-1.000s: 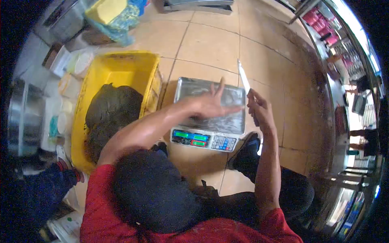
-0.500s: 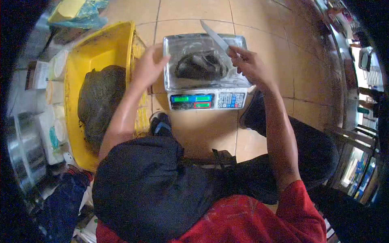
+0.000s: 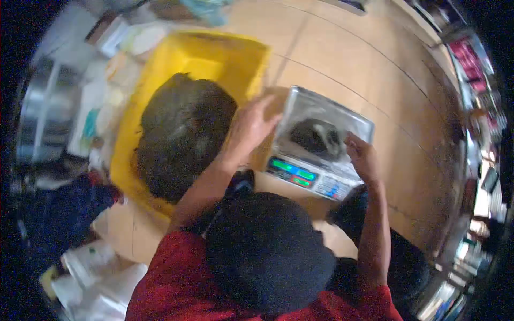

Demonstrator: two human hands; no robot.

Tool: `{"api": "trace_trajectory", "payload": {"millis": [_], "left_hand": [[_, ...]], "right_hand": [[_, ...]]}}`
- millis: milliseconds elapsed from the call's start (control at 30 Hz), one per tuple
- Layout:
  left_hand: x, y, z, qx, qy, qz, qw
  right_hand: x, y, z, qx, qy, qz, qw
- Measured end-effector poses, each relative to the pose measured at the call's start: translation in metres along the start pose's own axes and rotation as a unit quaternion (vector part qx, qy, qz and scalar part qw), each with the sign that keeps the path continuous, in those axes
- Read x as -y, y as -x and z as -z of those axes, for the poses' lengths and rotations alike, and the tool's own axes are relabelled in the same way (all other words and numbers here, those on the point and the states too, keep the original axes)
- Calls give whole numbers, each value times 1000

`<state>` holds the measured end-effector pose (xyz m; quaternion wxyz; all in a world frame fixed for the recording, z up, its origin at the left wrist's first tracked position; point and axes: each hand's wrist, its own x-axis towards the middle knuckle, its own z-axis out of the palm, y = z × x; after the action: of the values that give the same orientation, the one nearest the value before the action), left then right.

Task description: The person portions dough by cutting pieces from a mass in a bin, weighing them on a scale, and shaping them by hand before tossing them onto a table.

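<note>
My right hand (image 3: 362, 156) is closed at the right side of the metal tray on the scale. The knife it held in the earlier frame is hard to make out; a pale blurred streak beside the fingertips may be its blade. On the tray (image 3: 300, 100) lies a dark, clay-like lump (image 3: 310, 135). The digital scale (image 3: 292, 172) beneath has lit green displays and a keypad. My left hand (image 3: 252, 127) is open, fingers apart, between the tray's left edge and the yellow tub (image 3: 243, 48). A big dark grey clay-like mass (image 3: 184, 128) fills much of that tub.
Tiled floor (image 3: 326, 43) surrounds the scale. Pale containers (image 3: 115, 96) stand left of the tub. Another person's dark-clothed leg (image 3: 67, 214) is at the lower left, near white bags (image 3: 99, 273). Blurred shelves with goods (image 3: 474, 64) line the right side.
My view has turned, so the tub and scale appear further right and tilted. My right hand has come lower against the tray, and the knife no longer shows plainly. My left hand stays open.
</note>
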<state>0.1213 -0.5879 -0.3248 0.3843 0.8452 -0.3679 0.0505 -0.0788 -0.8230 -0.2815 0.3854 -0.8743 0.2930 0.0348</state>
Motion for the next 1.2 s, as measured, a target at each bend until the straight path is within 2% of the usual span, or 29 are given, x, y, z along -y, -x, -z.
{"api": "trace_trajectory", "payload": {"millis": [33, 67, 100, 133, 167, 200, 233, 267, 300, 333, 400, 500, 533, 567, 700, 800, 833, 867, 900, 933, 967, 1000, 1067, 1133, 1167, 1200], "left_hand": [[7, 3, 42, 9, -82, 92, 992], [28, 10, 75, -22, -170, 66, 983], [52, 22, 95, 16, -255, 125, 959], [72, 32, 107, 111, -342, 216, 908], [82, 40, 117, 188, -348, 240, 887], [87, 46, 123, 264, -350, 260, 860], [91, 51, 122, 207, -341, 222, 890], [95, 60, 111, 146, -331, 179, 915], [99, 63, 102, 86, -318, 134, 935], [102, 59, 96, 92, -333, 161, 925], [108, 54, 85, 105, -359, 215, 902], [138, 59, 97, 184, -268, 258, 910], [139, 58, 100, 206, -237, 265, 912], [118, 56, 117, 169, -189, 249, 935], [99, 55, 158, 83, -108, 192, 972], [90, 50, 161, -8, -146, 145, 979], [71, 38, 160, -68, -94, 186, 976], [46, 22, 162, -125, -38, 224, 966], [25, 7, 164, -71, -59, 198, 976], [12, -1, 143, -42, -92, 145, 984], [-4, -7, 114, -16, -123, 90, 988], [-22, -11, 83, 9, -153, 32, 988], [-45, -11, 5, 115, -108, -31, 987], [-61, -2, -80, 168, -81, -130, 974], [-77, 3, -103, 209, -98, -187, 955], [-92, 10, -120, 246, -115, -243, 931]], "right_hand": [[9, -7, -16, 10, -15, 46, 999], [17, -12, -29, 16, -28, 88, 996], [25, -17, -37, 16, -37, 126, 991], [59, -19, -47, 28, 70, 130, 989], [80, -23, -59, 71, 50, 153, 984], [100, -29, -80, 106, 31, 116, 987], [115, -42, -110, 86, 58, 159, 982], [126, -47, -134, 72, -17, 254, 964], [152, -49, -149, 65, -9, 253, 965], [176, -52, -161, 61, 1, 248, 967], [203, -56, -174, 58, -65, 267, 960], [216, -75, -194, 114, 64, 216, 968], [219, -77, -199, 128, 71, 221, 964], [221, -79, -205, 141, 76, 225, 961], [210, -81, -264, 238, 82, 269, 930], [222, -55, -189, 405, 74, 275, 869], [220, -46, -155, 486, 76, 243, 836], [193, -45, -133, 486, 54, 240, 839], [167, -44, -111, 485, 31, 236, 841], [122, -49, -99, 399, -7, 262, 879], [88, -51, -80, 277, -40, 232, 932], [57, -49, -60, 147, -71, 198, 967], [7, -42, -23, -36, 0, 75, 997], [-24, -26, -3, -95, -13, -50, 994], [-38, -18, 4, -123, -20, -110, 986], [-63, -13, 3, -113, -9, -122, 986]]}}
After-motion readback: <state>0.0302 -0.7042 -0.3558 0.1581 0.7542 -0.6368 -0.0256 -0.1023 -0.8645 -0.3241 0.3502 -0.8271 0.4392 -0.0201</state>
